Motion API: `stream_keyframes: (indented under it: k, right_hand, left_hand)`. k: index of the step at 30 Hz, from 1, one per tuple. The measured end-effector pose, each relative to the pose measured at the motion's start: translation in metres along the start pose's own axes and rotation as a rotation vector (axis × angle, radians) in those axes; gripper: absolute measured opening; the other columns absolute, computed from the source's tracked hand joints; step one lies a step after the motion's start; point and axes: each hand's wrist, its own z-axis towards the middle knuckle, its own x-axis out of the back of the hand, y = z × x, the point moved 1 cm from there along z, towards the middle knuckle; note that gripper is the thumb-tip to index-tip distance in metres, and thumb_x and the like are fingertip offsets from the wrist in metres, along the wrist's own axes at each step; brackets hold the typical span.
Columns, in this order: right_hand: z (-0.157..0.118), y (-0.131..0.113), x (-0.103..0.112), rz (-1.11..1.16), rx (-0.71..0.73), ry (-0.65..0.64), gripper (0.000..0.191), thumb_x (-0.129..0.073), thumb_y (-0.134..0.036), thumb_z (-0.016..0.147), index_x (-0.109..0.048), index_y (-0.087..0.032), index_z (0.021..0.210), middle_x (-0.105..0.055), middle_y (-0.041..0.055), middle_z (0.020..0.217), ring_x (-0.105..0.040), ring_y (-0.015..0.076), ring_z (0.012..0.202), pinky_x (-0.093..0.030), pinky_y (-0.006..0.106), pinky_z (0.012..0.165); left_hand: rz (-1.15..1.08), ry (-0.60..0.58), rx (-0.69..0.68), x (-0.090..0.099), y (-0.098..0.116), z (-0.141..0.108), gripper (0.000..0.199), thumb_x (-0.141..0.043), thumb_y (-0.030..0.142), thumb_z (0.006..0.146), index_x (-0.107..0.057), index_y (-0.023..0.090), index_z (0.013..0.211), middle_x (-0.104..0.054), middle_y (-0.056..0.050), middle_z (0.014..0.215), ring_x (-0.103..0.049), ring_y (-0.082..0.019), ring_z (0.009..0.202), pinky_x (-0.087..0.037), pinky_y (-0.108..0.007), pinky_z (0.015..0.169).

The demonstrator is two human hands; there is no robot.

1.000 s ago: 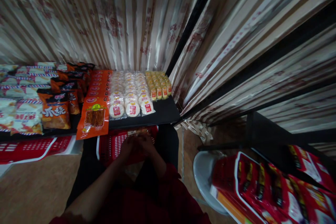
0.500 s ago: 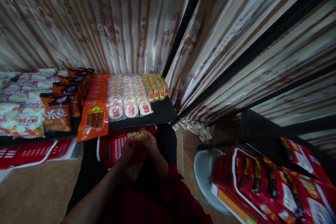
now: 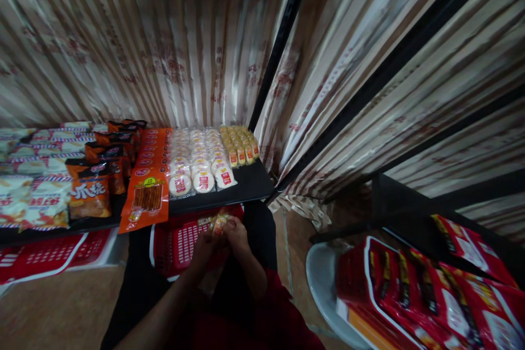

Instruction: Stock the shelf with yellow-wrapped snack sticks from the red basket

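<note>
Right hand (image 3: 238, 234): back upward, fingers pinching yellowish packet (image 3: 219, 223). Left hand (image 3: 203, 249): angled inward, finger closure indistinct. Red basket (image 3: 185, 245): beneath fingers.

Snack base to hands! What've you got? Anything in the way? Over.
Right hand gripping small yellowish packet. Left hand at it, grip too dim to tell. Red basket beneath. Black shelf ahead; nothing seen blocking.

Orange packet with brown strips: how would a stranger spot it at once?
Find the black shelf before the curtain. Between the orange-and-black bags and the round white packs lies a flat orange packet showing brown strips. Unlike those neighbours, it juts past the shelf's front edge.
</note>
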Motion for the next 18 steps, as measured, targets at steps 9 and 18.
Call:
stream_keyframes:
  k: [9, 18]
  right_hand:
    - [-0.007, 0.001, 0.003, 0.123, 0.055, 0.016, 0.027, -0.063, -0.037, 0.058, -0.052, -0.022, 0.077, -0.068, 0.0031, 0.075, -0.068, 0.0222, 0.073, -0.055, 0.031, 0.063]
    - [-0.004, -0.009, 0.017, -0.221, 0.233, 0.204, 0.023, -0.059, -0.032, 0.067, -0.064, -0.020, 0.086, -0.064, 0.0028, 0.081, -0.063, 0.0155, 0.067, -0.054, 0.029, 0.068]
  left_hand:
    - [-0.168, 0.049, -0.032, -0.009, -0.004, -0.002, 0.051, -0.066, 0.062, 0.055, -0.058, 0.018, 0.079, -0.070, -0.007, 0.074, -0.067, -0.026, 0.075, -0.052, -0.034, 0.066]
    - [-0.174, 0.088, -0.123, -0.019, 0.015, -0.004, 0.048, -0.065, 0.057, 0.059, -0.053, 0.019, 0.085, -0.069, -0.007, 0.081, -0.066, -0.023, 0.076, -0.051, -0.034, 0.071]
